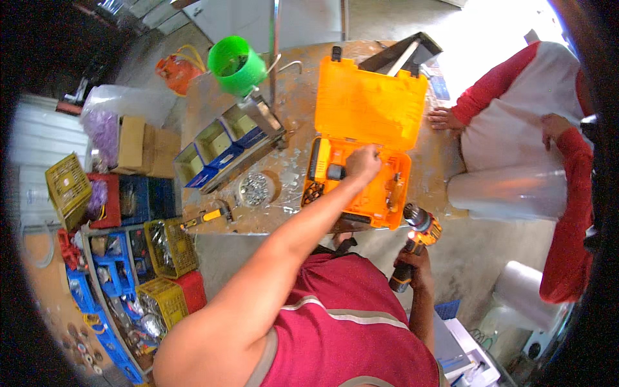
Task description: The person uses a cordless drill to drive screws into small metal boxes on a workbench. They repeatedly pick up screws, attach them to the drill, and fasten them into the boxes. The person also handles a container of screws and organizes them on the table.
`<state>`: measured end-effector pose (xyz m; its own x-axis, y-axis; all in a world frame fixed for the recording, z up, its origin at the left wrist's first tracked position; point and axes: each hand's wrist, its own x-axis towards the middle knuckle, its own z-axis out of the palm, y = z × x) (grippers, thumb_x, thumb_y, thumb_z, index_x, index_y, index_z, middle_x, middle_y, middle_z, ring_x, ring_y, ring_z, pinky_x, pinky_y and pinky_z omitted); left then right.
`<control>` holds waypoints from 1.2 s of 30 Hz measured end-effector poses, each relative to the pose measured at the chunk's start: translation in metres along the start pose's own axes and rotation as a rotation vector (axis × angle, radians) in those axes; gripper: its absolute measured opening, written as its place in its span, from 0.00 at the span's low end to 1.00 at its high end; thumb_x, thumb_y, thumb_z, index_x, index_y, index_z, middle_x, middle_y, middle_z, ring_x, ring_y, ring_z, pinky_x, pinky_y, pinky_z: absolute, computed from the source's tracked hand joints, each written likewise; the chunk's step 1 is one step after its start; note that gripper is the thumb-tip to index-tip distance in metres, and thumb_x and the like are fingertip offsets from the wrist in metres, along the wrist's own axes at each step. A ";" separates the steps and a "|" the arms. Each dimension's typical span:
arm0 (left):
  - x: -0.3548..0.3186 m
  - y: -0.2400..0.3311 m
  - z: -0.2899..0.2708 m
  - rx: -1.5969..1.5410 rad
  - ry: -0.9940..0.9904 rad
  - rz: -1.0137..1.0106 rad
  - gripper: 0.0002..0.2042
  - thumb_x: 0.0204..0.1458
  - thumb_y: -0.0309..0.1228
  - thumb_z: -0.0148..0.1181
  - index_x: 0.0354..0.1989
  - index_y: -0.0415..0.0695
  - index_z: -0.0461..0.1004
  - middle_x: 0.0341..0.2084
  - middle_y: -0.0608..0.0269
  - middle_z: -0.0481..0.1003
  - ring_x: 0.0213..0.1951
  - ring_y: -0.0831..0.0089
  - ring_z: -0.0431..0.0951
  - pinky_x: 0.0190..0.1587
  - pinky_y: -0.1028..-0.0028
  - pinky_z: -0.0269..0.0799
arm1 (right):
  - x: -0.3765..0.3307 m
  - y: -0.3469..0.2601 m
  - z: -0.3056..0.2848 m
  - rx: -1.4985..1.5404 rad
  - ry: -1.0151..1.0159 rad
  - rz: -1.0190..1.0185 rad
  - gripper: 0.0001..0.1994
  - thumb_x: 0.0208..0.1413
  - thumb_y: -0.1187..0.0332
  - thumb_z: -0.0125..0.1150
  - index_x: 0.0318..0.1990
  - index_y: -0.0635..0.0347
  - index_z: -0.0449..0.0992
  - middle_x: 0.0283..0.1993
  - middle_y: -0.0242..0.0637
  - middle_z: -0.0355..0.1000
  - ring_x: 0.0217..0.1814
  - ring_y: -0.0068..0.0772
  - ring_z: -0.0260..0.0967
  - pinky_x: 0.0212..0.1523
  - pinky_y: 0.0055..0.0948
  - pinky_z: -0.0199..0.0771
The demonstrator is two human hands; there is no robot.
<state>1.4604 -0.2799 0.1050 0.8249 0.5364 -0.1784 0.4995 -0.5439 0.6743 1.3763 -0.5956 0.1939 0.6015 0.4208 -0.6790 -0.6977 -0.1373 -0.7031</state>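
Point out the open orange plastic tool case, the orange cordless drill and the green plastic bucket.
Open orange plastic tool case [367, 103], head view: centre of the raised lid.
Orange cordless drill [422, 231], head view: motor body, above the right hand [412, 263].
Green plastic bucket [248, 71], head view: outer side wall.

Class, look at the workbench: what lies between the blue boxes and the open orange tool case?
In the head view, a round dish of small metal screws sits on the bench between the blue boxes and the orange case.
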 end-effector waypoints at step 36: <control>-0.201 -0.017 -0.359 -1.083 -0.052 0.419 0.06 0.65 0.30 0.59 0.43 0.42 0.72 0.48 0.51 0.80 0.58 0.57 0.78 0.71 0.55 0.59 | 0.045 -0.094 0.235 0.075 -0.761 0.071 0.27 0.41 0.66 0.71 0.52 0.60 0.72 0.34 0.38 0.76 0.31 0.34 0.77 0.36 0.32 0.82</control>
<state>1.1912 -0.1460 0.3867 0.8942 0.4044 0.1919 -0.2823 0.1768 0.9429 1.3776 -0.3526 0.2787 0.1396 0.9182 -0.3706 -0.7654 -0.1374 -0.6287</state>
